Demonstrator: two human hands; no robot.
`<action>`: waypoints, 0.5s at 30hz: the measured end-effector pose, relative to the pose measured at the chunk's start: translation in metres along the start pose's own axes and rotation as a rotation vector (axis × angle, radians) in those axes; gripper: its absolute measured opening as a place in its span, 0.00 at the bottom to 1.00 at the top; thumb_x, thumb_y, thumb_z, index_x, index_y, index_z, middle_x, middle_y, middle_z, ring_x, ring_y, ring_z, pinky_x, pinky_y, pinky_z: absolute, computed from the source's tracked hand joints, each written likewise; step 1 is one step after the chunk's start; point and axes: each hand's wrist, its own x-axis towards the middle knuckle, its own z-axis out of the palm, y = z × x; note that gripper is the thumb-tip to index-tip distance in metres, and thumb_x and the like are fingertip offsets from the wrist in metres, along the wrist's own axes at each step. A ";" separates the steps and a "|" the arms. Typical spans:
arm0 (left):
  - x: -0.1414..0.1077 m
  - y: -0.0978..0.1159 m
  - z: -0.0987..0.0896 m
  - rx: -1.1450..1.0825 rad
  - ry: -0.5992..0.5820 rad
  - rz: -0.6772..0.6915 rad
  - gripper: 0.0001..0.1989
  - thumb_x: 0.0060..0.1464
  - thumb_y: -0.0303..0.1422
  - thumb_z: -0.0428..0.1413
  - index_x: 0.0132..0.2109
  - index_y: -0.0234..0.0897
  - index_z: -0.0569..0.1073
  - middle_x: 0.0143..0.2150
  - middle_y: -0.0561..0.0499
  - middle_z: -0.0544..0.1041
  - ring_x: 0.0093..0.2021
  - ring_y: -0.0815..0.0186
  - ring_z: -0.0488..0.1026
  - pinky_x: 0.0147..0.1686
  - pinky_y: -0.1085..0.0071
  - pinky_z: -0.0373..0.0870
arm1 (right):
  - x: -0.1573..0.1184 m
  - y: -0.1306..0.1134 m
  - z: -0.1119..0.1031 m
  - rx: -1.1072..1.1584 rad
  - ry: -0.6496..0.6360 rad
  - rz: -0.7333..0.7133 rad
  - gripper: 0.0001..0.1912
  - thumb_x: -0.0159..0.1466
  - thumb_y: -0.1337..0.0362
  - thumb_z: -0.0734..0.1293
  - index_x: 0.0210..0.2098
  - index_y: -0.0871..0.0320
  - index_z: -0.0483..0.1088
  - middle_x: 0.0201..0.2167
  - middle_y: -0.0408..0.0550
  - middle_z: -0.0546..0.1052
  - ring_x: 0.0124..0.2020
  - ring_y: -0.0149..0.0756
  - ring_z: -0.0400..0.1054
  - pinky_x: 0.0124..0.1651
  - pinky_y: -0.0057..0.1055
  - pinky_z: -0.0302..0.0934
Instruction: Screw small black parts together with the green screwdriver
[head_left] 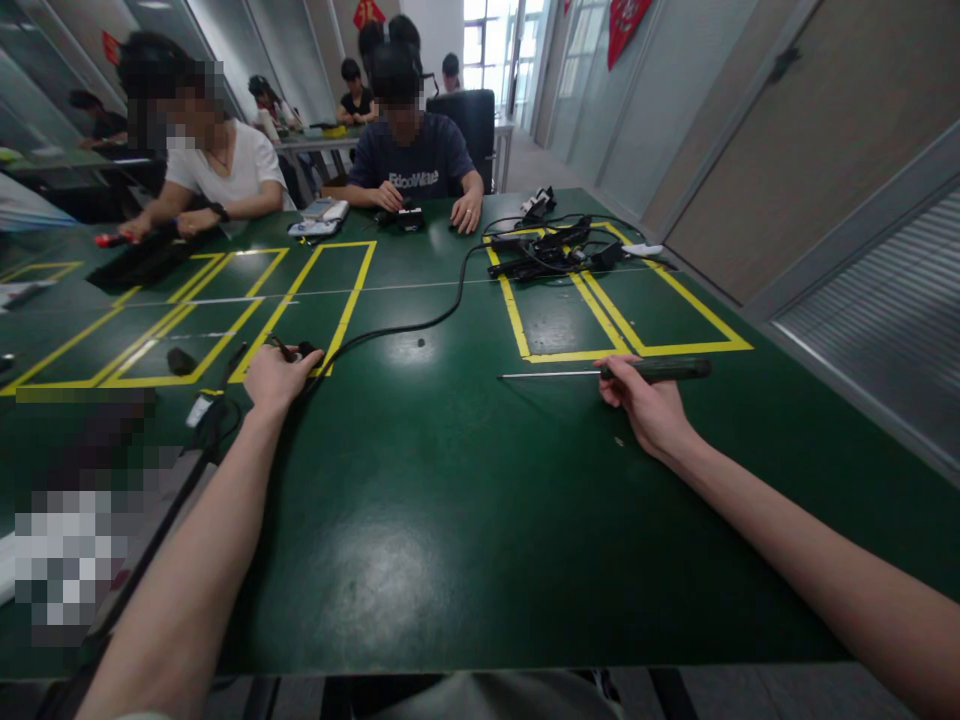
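In my right hand (643, 400) is a screwdriver (660, 370) with a dark handle. Its thin metal shaft points left, low over the green table. My left hand (279, 378) rests at the left, inside the near edge of a yellow tape outline, its fingers closed round a small black piece (307, 350). Most of that piece is hidden by the fingers, so its kind does not show. A black cable (405, 328) runs from beside this hand across to the far right.
A heap of black cables and parts (547, 250) lies in the right tape outline (637, 350). Left of my left hand are a dark lump (180, 361) and a tagged cable (201, 410). Two people (409, 150) work across the green table (450, 480).
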 end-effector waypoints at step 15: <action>0.001 -0.005 -0.005 -0.400 -0.041 -0.012 0.27 0.46 0.46 0.64 0.50 0.33 0.82 0.38 0.46 0.83 0.40 0.58 0.79 0.40 0.68 0.75 | 0.000 -0.002 -0.001 -0.012 -0.020 0.014 0.22 0.46 0.46 0.82 0.28 0.56 0.79 0.20 0.41 0.73 0.20 0.25 0.63 0.20 0.23 0.54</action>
